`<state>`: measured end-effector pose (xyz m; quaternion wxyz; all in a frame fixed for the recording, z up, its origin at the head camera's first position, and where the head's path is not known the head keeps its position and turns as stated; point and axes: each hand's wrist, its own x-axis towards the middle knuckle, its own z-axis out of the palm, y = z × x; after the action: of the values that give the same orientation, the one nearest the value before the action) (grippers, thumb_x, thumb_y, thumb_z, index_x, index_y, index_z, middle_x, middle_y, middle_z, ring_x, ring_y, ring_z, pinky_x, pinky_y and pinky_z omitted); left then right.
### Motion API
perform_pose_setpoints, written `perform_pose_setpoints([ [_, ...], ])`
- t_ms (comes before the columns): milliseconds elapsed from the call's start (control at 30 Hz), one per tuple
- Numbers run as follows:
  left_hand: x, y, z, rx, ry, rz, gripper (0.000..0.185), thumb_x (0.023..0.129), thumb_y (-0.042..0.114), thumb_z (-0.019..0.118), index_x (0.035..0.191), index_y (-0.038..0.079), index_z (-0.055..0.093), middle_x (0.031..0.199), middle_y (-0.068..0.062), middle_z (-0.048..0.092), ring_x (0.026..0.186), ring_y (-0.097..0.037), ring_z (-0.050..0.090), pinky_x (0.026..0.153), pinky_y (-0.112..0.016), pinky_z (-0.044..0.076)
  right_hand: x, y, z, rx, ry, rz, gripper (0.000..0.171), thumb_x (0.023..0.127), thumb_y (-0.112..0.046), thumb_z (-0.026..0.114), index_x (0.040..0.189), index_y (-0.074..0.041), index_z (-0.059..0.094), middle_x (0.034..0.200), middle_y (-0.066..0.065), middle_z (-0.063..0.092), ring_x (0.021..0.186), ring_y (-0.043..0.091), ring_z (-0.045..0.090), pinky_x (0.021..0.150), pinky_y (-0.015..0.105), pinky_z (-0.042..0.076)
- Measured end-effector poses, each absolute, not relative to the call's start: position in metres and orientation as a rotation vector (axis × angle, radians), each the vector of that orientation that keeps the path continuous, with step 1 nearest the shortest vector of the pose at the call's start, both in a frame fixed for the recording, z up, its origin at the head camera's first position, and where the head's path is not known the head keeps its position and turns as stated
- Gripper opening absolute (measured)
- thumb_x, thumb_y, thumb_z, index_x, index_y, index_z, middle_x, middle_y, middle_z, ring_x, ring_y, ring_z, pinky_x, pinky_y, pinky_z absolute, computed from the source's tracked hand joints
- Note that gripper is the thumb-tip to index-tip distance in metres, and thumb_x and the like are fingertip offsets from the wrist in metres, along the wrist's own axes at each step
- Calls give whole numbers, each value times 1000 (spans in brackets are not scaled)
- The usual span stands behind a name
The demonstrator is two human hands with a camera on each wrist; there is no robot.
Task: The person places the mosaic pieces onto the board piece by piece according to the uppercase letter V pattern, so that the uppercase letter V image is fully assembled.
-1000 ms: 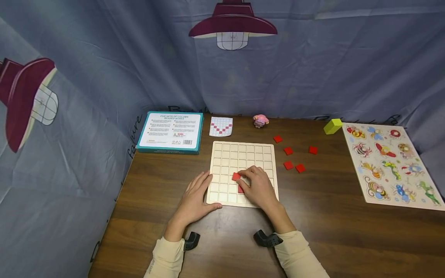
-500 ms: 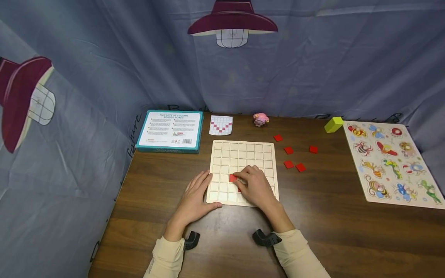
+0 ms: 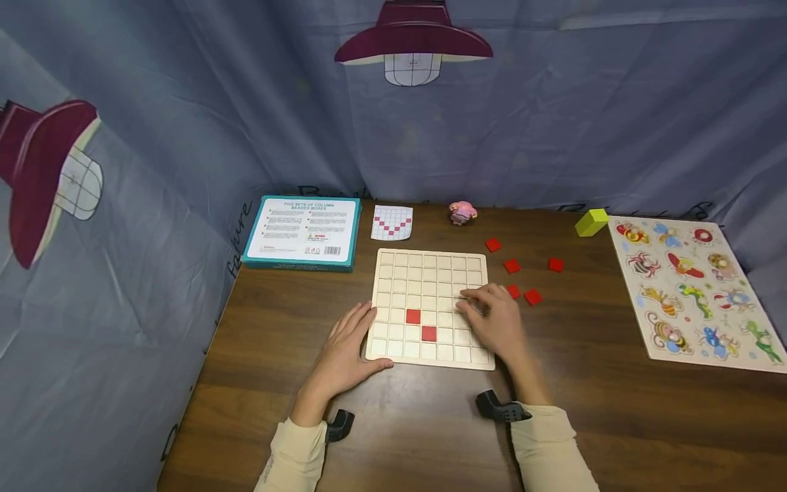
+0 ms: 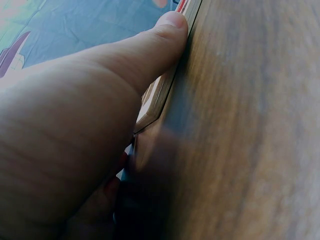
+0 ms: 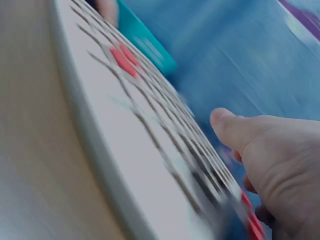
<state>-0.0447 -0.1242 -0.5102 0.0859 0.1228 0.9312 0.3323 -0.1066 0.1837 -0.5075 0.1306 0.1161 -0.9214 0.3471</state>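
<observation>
Left hand [image 3: 347, 348] lies flat, bracing the grid board [image 3: 430, 263] so it won't slide; right hand [image 3: 492, 318] hovers empty, fingers relaxed, near loose red tiles [image 3: 532, 296].

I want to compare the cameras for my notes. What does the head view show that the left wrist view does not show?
Only the head view shows the right hand over the grid board's right side, two red tiles set in the grid, five loose red tiles on the table, the pattern card, the teal box and the animal puzzle. Only the left wrist view shows, close up, the thumb pressed against the board's thin edge. Both show the left hand touching the grid board on the wooden table.
</observation>
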Motion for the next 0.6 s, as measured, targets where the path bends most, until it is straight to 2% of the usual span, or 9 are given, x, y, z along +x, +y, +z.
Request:
perform_pose_setpoints([
  [67,-45,-124,-510,362,2772,990,107,79,55,83,161,12,31,169,-6,27,159,-29,19,127,-57,19,-108,208,-509,258,-2655,975,26,83,-18,86,105,-6,79,88,10,68,80,24,55,69,37,41],
  [200,-43,-125,-511,356,2768,1001,107,79,54,83,161,11,31,169,-7,28,159,-29,19,127,-57,19,-105,252,-513,8,-2682,909,35,81,-20,87,109,-1,75,95,17,65,92,34,58,82,47,43],
  [367,-41,-125,-510,337,2755,998,107,79,53,84,162,13,30,170,-5,26,159,-27,17,127,-56,17,-96,281,-514,-275,-2792,857,45,86,-27,84,117,3,69,109,23,59,106,42,54,93,57,42],
  [600,-44,-125,-511,345,2760,985,107,79,55,83,162,13,30,170,-6,26,159,-29,18,127,-57,17,-97,287,-513,-204,-2811,841,33,95,-18,72,120,3,69,108,25,61,105,44,54,90,58,42],
])
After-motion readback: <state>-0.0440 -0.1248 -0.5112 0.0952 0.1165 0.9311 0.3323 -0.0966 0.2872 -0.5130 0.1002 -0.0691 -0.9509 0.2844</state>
